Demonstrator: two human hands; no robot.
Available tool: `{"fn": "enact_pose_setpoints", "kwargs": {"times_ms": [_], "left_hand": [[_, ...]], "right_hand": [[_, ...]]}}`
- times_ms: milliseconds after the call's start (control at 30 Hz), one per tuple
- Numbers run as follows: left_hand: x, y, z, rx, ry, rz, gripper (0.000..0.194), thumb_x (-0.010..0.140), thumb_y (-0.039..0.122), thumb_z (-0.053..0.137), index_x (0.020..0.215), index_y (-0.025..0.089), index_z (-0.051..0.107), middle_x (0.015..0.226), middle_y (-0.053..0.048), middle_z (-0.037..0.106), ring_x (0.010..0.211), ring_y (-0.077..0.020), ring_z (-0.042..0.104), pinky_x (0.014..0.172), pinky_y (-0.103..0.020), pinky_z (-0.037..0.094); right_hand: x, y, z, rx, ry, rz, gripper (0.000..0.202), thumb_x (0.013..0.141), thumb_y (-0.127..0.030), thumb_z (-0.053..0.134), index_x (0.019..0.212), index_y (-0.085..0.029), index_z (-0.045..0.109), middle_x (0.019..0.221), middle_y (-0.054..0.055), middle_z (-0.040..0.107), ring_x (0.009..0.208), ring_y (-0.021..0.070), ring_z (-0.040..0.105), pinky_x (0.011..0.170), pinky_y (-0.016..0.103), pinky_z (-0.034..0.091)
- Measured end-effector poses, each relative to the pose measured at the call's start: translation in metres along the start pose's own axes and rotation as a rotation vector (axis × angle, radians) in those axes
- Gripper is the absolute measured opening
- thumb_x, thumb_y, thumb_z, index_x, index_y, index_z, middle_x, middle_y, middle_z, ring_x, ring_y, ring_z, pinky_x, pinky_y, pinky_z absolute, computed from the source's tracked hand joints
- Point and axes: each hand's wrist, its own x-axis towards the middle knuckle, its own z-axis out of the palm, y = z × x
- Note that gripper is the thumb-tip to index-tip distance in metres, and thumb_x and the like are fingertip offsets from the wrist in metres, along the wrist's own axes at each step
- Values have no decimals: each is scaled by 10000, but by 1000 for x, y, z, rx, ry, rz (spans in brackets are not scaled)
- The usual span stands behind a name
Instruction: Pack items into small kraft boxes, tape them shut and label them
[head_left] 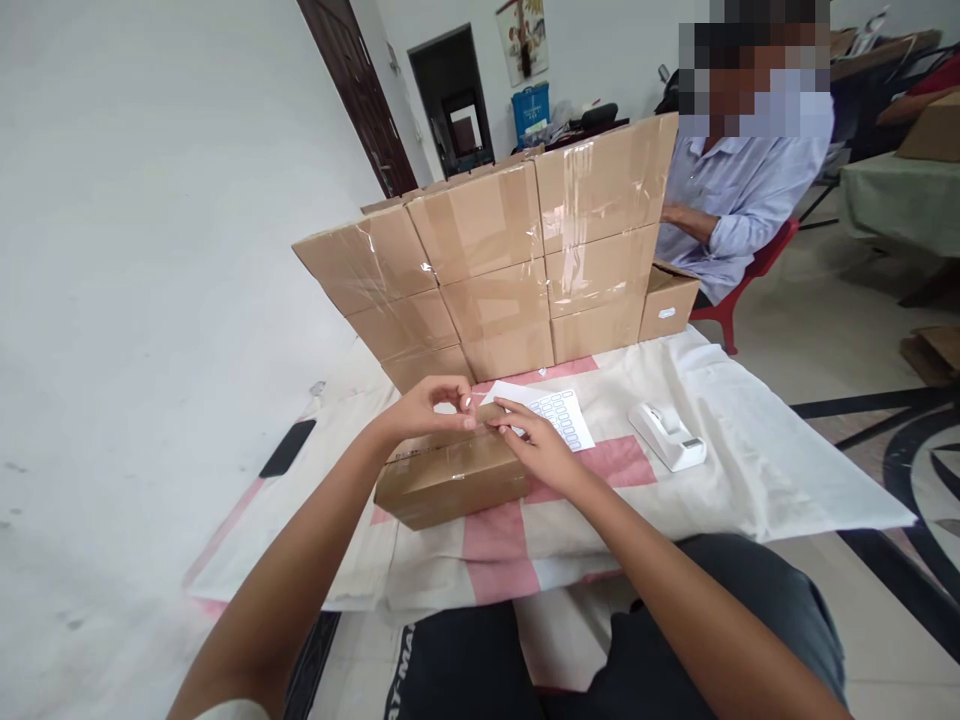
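A brown cardboard box [454,480] lies on the cloth-covered table [742,480] in front of me. Above its far left part, my left hand [439,408] pinches thumb and forefinger together, with something tiny and pale at the fingertips that I cannot make out. My right hand [529,435] rests its fingers on the box's far right part, its fingers slightly apart. Just behind it lies a white sheet [581,418] with rows of blue-outlined labels. A white tape dispenser [667,437] stands to the right.
Stacked taped cartons [487,230] form a wall at the table's back. A smaller box [667,305] adjoins it on the right. A black phone [288,448] lies at the left edge. A person [750,200] sits beyond the stack on a red chair [757,270].
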Motion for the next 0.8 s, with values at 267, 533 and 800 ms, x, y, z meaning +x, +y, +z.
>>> {"fn": "enact_pose_setpoints", "kwargs": {"times_ms": [267,533,800], "left_hand": [[3,0,19,-93,-112,-64,302,812,406,738,799,204,514,810,16,641,699,-136,636,634,-261,470],[9,-20,32,-42,2,-66,305,823,441,713,813,213,511,792,18,640,754,-148,627,683,-271,465],[0,-19,38,155,75,-106,312,791,447,732,836,235,508,781,50,599,689,-133,542,627,-271,389]], "right_hand": [[0,-1,-1,15,-11,-13,291,966,-231,496,1090,-261,757,1523,53,531,1347,234,559,1024,397,492],[0,-5,-2,10,-25,8,292,970,-245,485,1082,-265,754,1540,61,512,1390,255,518,1026,407,487],[-2,-8,-2,2,-24,-2,280,969,-256,490,1063,-242,753,1534,76,519,1370,250,539,1094,431,444]]}}
